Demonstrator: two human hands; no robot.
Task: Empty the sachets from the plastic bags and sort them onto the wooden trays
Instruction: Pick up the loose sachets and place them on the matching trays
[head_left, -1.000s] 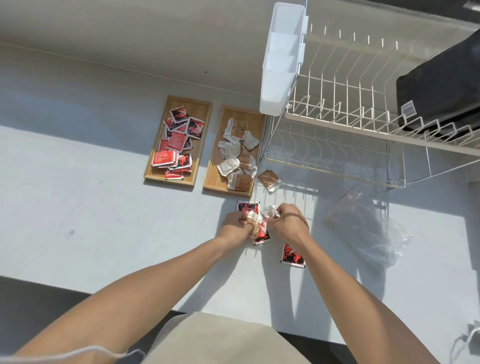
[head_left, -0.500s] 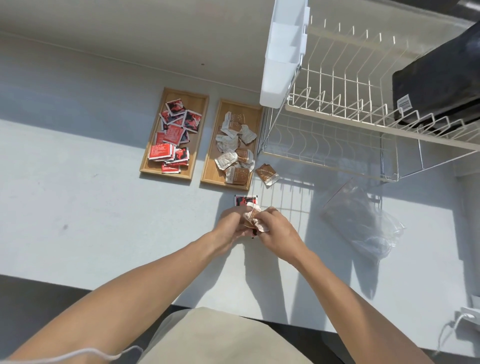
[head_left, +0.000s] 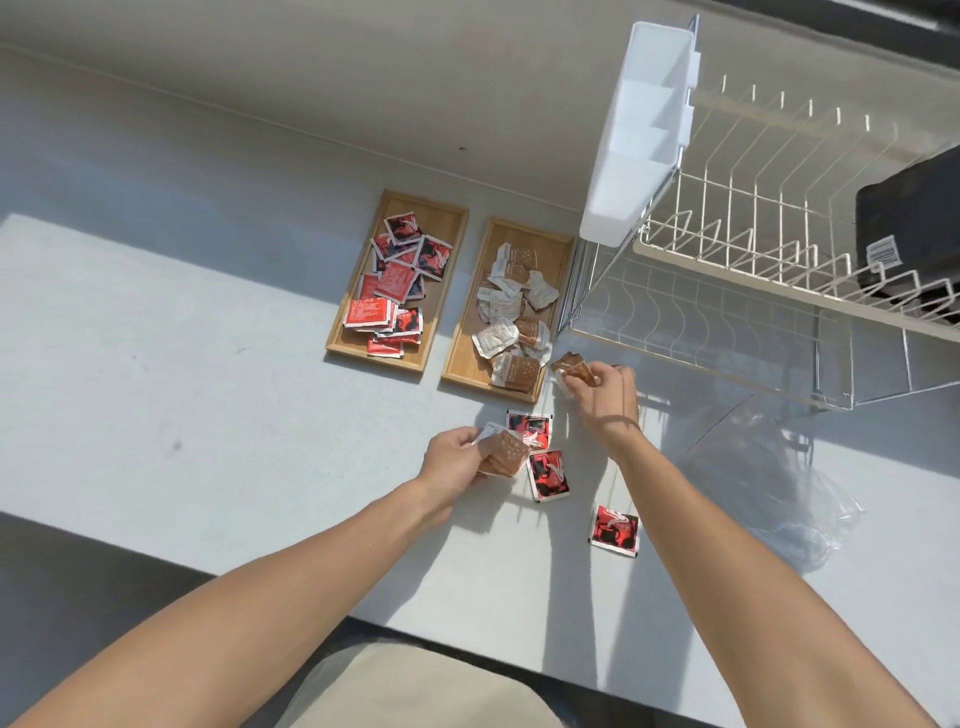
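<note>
Two wooden trays lie side by side on the white counter: the left tray (head_left: 445, 218) holds several red sachets (head_left: 395, 283), the right tray (head_left: 558, 244) holds several brown and white sachets (head_left: 511, 304). My left hand (head_left: 451, 460) grips a small stack of brown sachets (head_left: 506, 454) in front of the trays. My right hand (head_left: 605, 392) pinches a brown sachet (head_left: 571, 369) just off the right tray's near right corner. Three red sachets lie loose on the counter (head_left: 530, 428), (head_left: 548, 475), (head_left: 614, 530).
An empty clear plastic bag (head_left: 763, 483) lies crumpled to the right of my right arm. A white wire dish rack (head_left: 753, 260) with a white cutlery holder (head_left: 636, 135) stands behind and right of the trays. A black object (head_left: 914, 228) sits on the rack.
My hands have parted. The right hand moved up to the sachet beside the right tray and took hold of it; the left keeps the brown sachets. Red sachets are uncovered on the counter.
</note>
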